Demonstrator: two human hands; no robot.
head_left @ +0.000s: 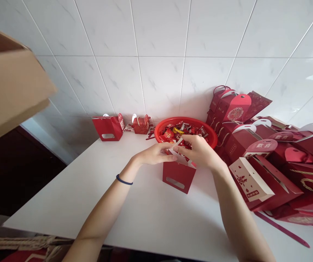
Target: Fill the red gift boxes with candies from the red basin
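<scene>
A red paper gift box (178, 176) with an oval window low on its front stands on the white table in front of me. Both of my hands are at its top. My left hand (156, 153), with a dark band round the wrist, has its thumb and fingers closed about the box's upper left edge. My right hand (198, 150) pinches a pale upright flap of the same box from the other side. My fingers partly cover the opening. Right behind the box sits a red plastic basket (213, 140) of wrapped candies (183, 130).
Many red gift boxes (237, 140) are piled along the right side. A finished-looking red box (108, 129) and a smaller patterned box (141, 125) stand at the back left. A cardboard box (11, 87) juts in at upper left. A red strip (282, 229) lies at right.
</scene>
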